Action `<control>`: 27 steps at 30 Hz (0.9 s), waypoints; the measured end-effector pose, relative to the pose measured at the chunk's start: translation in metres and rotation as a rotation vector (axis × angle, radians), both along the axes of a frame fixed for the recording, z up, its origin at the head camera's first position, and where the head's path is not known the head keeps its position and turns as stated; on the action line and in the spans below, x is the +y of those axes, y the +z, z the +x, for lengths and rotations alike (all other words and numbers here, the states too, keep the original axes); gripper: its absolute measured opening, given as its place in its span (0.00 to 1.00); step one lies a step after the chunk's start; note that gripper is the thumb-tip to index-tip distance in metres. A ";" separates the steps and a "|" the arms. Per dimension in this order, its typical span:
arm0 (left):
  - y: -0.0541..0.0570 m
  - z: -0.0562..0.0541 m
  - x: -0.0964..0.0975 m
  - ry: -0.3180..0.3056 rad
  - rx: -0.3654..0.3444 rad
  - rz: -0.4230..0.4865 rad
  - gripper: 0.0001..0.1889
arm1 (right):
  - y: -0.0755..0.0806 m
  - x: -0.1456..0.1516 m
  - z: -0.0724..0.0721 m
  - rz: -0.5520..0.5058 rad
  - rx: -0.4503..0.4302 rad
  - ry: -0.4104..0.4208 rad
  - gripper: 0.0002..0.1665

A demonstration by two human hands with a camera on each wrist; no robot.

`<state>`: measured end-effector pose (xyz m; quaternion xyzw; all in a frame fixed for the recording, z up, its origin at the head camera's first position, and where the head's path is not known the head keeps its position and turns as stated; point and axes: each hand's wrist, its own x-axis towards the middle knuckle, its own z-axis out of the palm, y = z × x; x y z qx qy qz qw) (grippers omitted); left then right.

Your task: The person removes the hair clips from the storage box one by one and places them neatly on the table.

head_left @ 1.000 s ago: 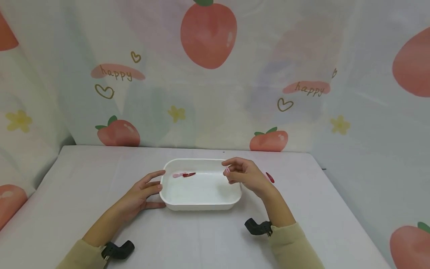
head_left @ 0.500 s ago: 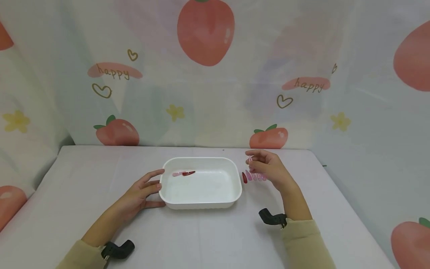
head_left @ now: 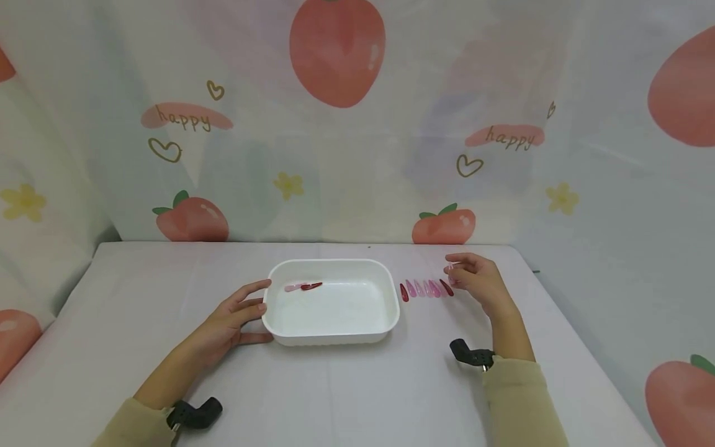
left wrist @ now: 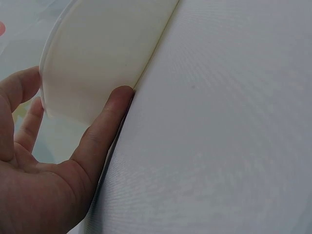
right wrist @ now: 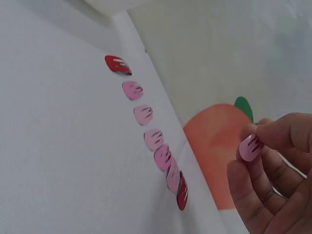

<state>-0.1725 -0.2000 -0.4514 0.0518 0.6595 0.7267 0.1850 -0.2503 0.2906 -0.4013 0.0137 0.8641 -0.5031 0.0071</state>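
A white tray (head_left: 335,316) stands mid-table. My left hand (head_left: 226,323) rests against its left end, fingers spread and fairly straight; the left wrist view shows the thumb (left wrist: 114,109) along the tray's side. Inside the tray lie a pink hair clip (head_left: 293,287) and a red hair clip (head_left: 311,286), touching. My right hand (head_left: 479,282) pinches a light pink hair clip (right wrist: 250,147) above the table, by the right end of a row of clips. That row has a red clip (right wrist: 117,64) at one end, several pink clips (right wrist: 143,114), then another red clip (right wrist: 182,192).
A white cloth covers the table (head_left: 313,397). Behind it hangs a patterned backdrop (head_left: 357,174) with printed fruit. The clip row lies just right of the tray, with the farthest clips in it close together.
My right hand has moved right from over the tray, past the row of clips, carrying the pink hair clip. The left hand has stayed against the tray.
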 end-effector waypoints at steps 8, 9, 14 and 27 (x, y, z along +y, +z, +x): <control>0.000 0.000 -0.001 -0.002 -0.001 0.000 0.32 | -0.014 0.009 -0.001 0.126 -0.042 -0.048 0.22; 0.000 0.000 -0.001 -0.002 -0.001 -0.001 0.32 | -0.015 0.010 -0.001 0.142 -0.051 -0.054 0.22; 0.000 -0.001 -0.001 0.000 0.003 0.001 0.32 | -0.022 0.014 -0.002 0.197 -0.114 -0.086 0.22; 0.000 0.000 0.000 0.004 -0.003 -0.002 0.32 | -0.033 0.023 -0.009 0.146 -0.119 -0.120 0.22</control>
